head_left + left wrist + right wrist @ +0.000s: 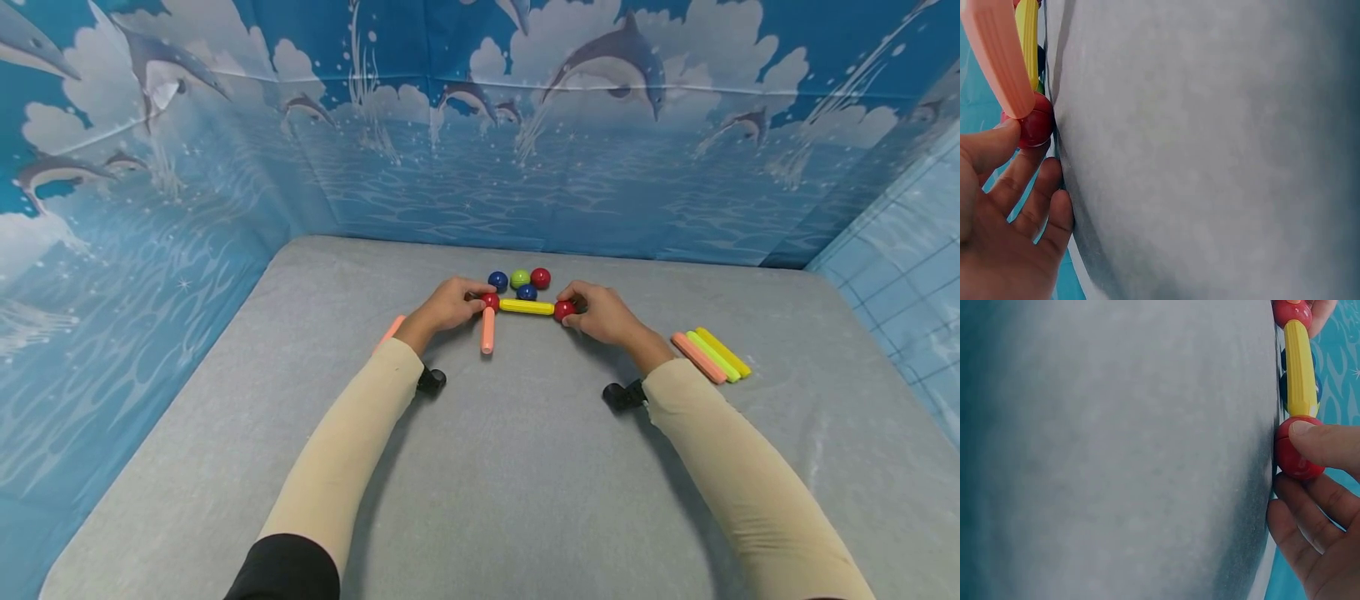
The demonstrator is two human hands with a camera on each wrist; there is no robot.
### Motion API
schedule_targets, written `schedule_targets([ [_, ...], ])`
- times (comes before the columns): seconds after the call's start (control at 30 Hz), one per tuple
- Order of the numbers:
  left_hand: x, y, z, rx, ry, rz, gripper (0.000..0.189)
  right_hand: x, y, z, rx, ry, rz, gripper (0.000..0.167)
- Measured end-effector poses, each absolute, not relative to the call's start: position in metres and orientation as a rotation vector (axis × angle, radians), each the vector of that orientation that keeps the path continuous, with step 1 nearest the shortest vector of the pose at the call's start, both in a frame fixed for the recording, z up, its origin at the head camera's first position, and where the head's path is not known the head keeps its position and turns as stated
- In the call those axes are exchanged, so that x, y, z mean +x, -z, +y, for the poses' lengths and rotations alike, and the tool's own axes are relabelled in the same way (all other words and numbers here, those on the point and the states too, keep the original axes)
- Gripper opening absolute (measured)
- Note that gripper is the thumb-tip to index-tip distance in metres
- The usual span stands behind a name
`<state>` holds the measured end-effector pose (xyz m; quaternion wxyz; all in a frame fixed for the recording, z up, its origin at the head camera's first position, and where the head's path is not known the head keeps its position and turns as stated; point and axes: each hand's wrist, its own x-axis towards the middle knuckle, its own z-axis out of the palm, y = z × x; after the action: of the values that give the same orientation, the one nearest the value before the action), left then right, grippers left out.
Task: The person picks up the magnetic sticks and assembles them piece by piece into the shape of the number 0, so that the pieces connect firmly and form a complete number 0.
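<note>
My left hand (452, 303) pinches a red ball (1037, 122) between thumb and fingers. From that ball an orange stick (488, 332) points toward me, and a yellow stick (527, 307) runs rightward to a second red ball (1298, 450). My right hand (602, 313) holds this second ball, its thumb on the near side and fingers behind. The yellow stick spans the two balls with an end at each. Just behind it lie two blue balls (498, 281), a green ball (520, 278) and another red ball (540, 278).
To the right, an orange stick (698, 357), a lime stick (712, 354) and a yellow stick (723, 352) lie side by side on the grey table (510, 467). Another orange stick (392, 328) is partly hidden behind the left wrist. A dolphin-printed curtain (480, 192) borders the table's back.
</note>
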<state>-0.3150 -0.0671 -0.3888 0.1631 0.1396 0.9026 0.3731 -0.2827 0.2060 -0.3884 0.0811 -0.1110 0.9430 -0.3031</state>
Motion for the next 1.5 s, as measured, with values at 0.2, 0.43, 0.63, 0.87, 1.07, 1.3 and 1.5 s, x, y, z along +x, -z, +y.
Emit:
schedule_targets([
  [0.2,-0.314,0.388,-0.067,0.4,-1.054,2.581,0.039,-0.281,0.388,0.205,-0.332,0.901,2.825,0.032],
  [0.43,-0.313,0.387,-0.068,0.374,-1.077,2.565,0.039,-0.279,0.385,0.205,-0.325,0.894,2.815,0.034],
  [0.63,-0.313,0.387,-0.067,0.352,-1.077,2.567,0.039,-0.279,0.386,0.206,-0.343,0.9,2.813,0.036],
  [0.87,-0.314,0.389,-0.066,0.381,-1.074,2.569,0.039,-0.281,0.383,0.2,-0.333,0.932,2.865,0.04],
  [1.07,-0.314,0.388,-0.069,0.352,-1.075,2.569,0.039,-0.289,0.382,0.177,-0.321,0.879,3.026,0.036],
  [1.3,-0.315,0.388,-0.069,0.347,-1.069,2.562,0.039,-0.294,0.383,0.15,-0.167,0.831,3.075,0.04],
  [1.5,-0.314,0.388,-0.069,0.353,-1.072,2.568,0.039,-0.297,0.387,0.139,-0.032,0.784,3.093,0.043],
])
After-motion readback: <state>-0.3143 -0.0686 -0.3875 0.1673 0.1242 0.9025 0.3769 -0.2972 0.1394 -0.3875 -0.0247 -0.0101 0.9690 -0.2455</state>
